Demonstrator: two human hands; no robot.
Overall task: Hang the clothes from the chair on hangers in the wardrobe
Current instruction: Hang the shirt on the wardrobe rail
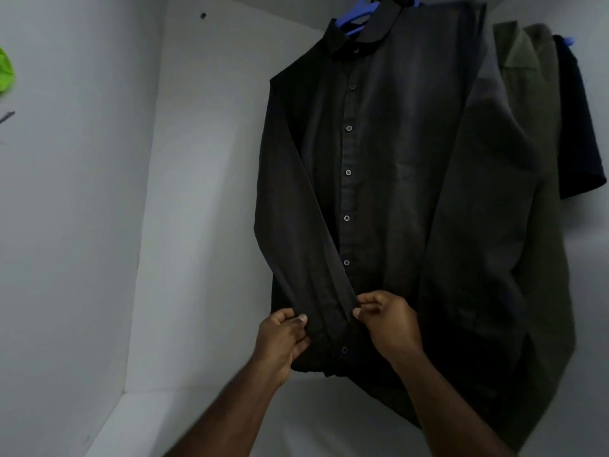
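Inside the white wardrobe (197,225), the black button-up shirt (379,159) hung on a blue hanger (357,14) while the left hand (283,338) and right hand (389,321) each pinched its sleeve cuff (326,324).

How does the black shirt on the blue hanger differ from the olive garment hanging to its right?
The black shirt faces the camera, its button placket showing; the olive garment is mostly hidden behind it. The left hand and right hand pinch the black shirt's sleeve; nothing touches the olive garment. Both hang in the wardrobe.
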